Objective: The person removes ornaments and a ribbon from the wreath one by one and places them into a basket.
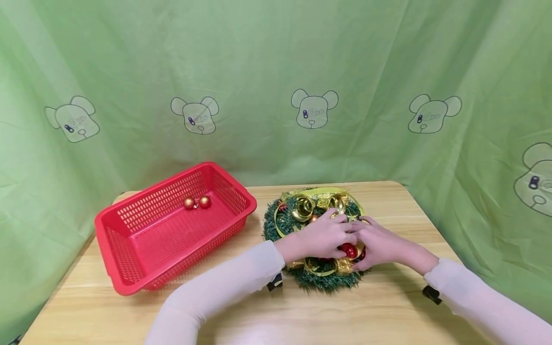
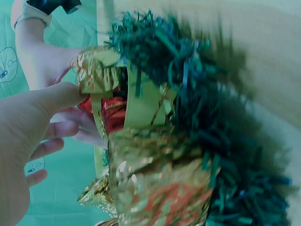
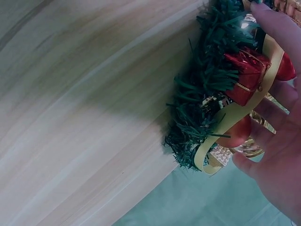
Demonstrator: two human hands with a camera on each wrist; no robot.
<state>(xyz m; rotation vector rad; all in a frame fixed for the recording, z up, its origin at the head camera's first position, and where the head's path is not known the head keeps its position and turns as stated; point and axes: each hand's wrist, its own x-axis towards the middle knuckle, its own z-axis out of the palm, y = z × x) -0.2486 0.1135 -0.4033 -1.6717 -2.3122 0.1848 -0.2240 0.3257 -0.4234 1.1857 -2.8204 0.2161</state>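
A green tinsel wreath [image 1: 327, 282] lies on the table with gold bows, yellow ribbon, golden bells [image 1: 303, 207] and red ornaments on it. My left hand [image 1: 323, 235] reaches over its lower right part, pinching a red ball [image 1: 349, 250] between thumb and fingers. From the right, my right hand [image 1: 377, 242] arches around the same spot, its fingertips meeting the left fingers. In the right wrist view its thumb is by the wreath's edge, near a red gift box ornament [image 3: 248, 75]; I cannot tell what its fingers hold.
A red plastic basket [image 1: 172, 254] stands left of the wreath. Two gold balls [image 1: 196, 202] lie in it. Behind the wooden table [image 1: 276, 316] hangs a green curtain [image 1: 258, 62] printed with bear heads.
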